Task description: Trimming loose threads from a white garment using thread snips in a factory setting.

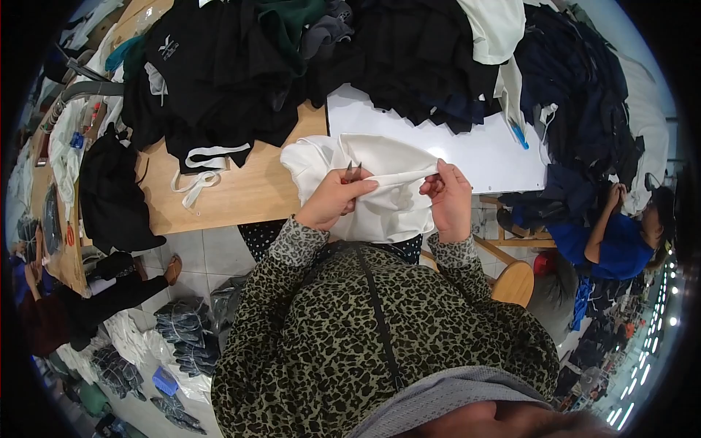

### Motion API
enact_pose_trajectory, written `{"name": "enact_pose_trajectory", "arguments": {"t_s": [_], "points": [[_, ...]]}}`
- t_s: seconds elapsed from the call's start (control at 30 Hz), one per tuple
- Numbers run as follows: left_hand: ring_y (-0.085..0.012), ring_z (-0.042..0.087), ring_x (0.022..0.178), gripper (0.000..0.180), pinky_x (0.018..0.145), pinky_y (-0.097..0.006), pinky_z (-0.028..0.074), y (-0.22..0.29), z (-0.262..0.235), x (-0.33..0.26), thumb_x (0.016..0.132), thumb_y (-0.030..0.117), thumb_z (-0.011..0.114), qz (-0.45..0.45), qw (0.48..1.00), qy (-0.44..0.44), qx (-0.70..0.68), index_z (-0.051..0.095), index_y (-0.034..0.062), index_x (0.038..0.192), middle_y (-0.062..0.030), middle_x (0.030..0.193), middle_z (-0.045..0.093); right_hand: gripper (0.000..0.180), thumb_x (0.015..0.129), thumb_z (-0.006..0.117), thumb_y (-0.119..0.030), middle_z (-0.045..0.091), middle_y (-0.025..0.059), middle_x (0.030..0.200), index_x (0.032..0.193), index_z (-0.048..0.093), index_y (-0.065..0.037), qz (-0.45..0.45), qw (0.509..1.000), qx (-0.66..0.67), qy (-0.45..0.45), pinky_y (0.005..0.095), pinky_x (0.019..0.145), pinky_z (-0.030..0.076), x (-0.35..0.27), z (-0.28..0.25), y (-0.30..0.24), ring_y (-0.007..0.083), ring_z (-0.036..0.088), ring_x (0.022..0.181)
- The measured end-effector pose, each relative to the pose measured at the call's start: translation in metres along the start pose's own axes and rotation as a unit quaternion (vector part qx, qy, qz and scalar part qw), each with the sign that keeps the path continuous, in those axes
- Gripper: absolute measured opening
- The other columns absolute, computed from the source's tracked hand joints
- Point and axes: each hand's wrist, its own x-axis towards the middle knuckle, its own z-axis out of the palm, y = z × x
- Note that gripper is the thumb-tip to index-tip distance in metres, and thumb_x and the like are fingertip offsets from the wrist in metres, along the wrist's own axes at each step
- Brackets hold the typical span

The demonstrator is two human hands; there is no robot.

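A white garment [398, 212] is bunched in front of me at the table's near edge, part of it hanging below the edge. My left hand [337, 196] is closed, pinching a folded strip of the fabric between thumb and forefinger. Small thread snips [353, 172] also sit in that hand, their dark pointed blades sticking up past the fingers. At the other end of the strip, my right hand [450, 191] pinches the cloth edge with thumb and fingertips. Between the two hands the strip runs taut. The cloth hides part of my left fingers.
Heaps of black clothes [212, 80] and navy clothes [569, 73] line the far side of the wooden table [248, 193]. White straps [201, 175] lie at left; a white board [475, 157] covers the right. A wooden stool [513, 283] and a person in blue [610, 241] are at right.
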Motion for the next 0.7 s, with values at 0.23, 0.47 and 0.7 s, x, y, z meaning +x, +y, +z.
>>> {"name": "enact_pose_trajectory", "arguments": {"t_s": [0.23,0.47,0.7], "points": [[-0.0001,0.031,0.042,0.014,0.038,-0.016,0.020,0.000,-0.009,-0.009,0.080,0.017,0.068,-0.006,0.994,0.004,-0.108,0.058,0.0091,0.086,0.0070,0.063,0.048,0.019,0.086,0.057,-0.007,0.053,0.0001,0.075,0.068,0.052,-0.003,-0.431,0.835,-0.311,-0.140,0.0194,0.069,0.035,0.006,0.019,-0.006,0.0061,0.042,0.070],[-0.0001,0.031,0.043,0.016,0.039,-0.016,0.021,0.002,-0.011,-0.015,0.080,0.018,0.068,0.004,0.997,0.010,-0.081,0.058,0.0075,0.086,0.0060,0.066,0.050,0.025,0.089,0.054,-0.014,0.051,-0.0021,0.065,0.066,0.050,-0.006,-0.139,0.985,-0.085,-0.062,0.0193,0.055,0.035,0.006,0.036,-0.005,0.0043,0.041,0.058],[0.0002,0.035,0.050,0.017,0.042,-0.014,0.024,0.009,-0.009,-0.019,0.081,0.018,0.068,0.008,0.999,0.017,-0.038,0.060,0.0059,0.088,0.0062,0.069,0.051,0.028,0.087,0.058,-0.014,0.050,-0.0031,0.063,0.061,0.050,-0.008,-0.101,0.993,-0.042,-0.031,0.0199,0.053,0.036,0.011,0.029,-0.003,0.0040,0.041,0.056]]}}
